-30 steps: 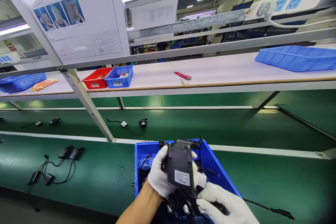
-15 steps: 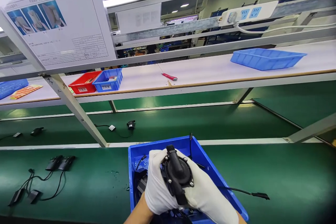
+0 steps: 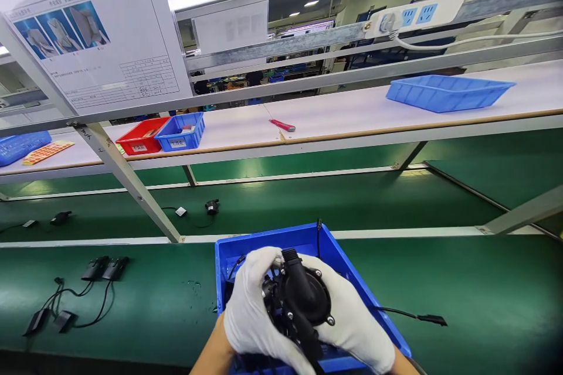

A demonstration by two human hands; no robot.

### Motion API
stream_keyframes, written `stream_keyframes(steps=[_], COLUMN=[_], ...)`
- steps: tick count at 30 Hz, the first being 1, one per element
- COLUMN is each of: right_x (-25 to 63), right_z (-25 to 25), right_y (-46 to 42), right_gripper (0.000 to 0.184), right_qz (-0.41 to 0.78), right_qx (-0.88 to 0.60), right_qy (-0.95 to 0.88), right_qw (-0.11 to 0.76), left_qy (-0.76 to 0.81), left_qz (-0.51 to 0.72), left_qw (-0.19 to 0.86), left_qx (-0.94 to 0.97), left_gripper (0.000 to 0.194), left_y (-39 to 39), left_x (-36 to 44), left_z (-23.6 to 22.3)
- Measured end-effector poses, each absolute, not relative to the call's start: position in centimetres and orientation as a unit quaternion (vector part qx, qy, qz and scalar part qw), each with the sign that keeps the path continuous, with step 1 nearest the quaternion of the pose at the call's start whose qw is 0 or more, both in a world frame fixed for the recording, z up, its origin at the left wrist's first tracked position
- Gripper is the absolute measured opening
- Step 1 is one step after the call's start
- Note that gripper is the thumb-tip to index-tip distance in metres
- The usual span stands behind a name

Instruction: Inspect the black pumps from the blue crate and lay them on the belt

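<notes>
Both of my hands wear white gloves and grip one small black pump (image 3: 301, 303) with a round screwed face and a short nozzle on top. My left hand (image 3: 248, 316) wraps its left side, my right hand (image 3: 352, 328) cups its right side. I hold it just above a blue bin (image 3: 268, 241) that stands on the green belt and holds more black parts and cables. A black cable (image 3: 413, 317) with a small plug trails from the bin's right side onto the belt.
Two black pumps with cables (image 3: 103, 268) lie on the belt at left, another pump (image 3: 212, 206) on the far belt. The white shelf above carries a red bin (image 3: 141, 136), a small blue bin (image 3: 181, 130), a red tool (image 3: 282, 125) and a blue tray (image 3: 446, 92). A slanted metal strut (image 3: 132, 187) stands left of the bin.
A second ago my left hand held the pump with its label side up. It has been turned so its round screwed face points at me, and both hands now close round it.
</notes>
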State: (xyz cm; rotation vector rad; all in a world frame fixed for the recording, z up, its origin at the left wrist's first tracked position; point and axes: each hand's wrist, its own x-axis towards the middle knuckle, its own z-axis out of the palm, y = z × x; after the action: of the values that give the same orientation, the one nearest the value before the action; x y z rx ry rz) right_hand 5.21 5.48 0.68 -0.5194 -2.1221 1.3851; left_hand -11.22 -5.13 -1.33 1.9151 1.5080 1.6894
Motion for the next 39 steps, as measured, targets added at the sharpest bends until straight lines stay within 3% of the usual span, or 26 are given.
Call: stream_keyframes(steps=[6,11,22,29,34,39], right_x=[5.6,5.6,5.6,5.6,5.7,5.9], right_z=[1.1,1.0,0.8,0.3,-0.3,-1.2], right_y=[5.9,5.8,6.0,6.2,6.4,6.9], right_gripper=[0.056,0.055,0.055,0.057,0.06,0.05], right_qz=[0.47,0.469,0.477,0.482,0.536,0.604], right_qx=[-0.194,-0.211,-0.209,-0.214,-0.216,-0.21], right_qy=[-0.808,-0.81,-0.801,-0.8,-0.765,-0.705], right_qw=[0.297,0.282,0.294,0.286,0.284,0.308], left_qy=[0.539,0.559,0.573,0.575,0.574,0.604], left_qz=[0.65,0.684,0.687,0.683,0.686,0.677], left_qw=[0.161,0.175,0.196,0.201,0.202,0.185], left_qx=[0.512,0.435,0.401,0.403,0.4,0.378], left_gripper=[0.094,0.079,0.056,0.054,0.053,0.047], left_y=[-6.9,-7.4,-8.2,-8.5,-8.4,-8.3], left_x=[-13.0,-13.4,-13.6,-13.7,-13.8,-13.2], left_z=[-2.9,-4.2,-4.5,-4.9,-5.0,-4.0])
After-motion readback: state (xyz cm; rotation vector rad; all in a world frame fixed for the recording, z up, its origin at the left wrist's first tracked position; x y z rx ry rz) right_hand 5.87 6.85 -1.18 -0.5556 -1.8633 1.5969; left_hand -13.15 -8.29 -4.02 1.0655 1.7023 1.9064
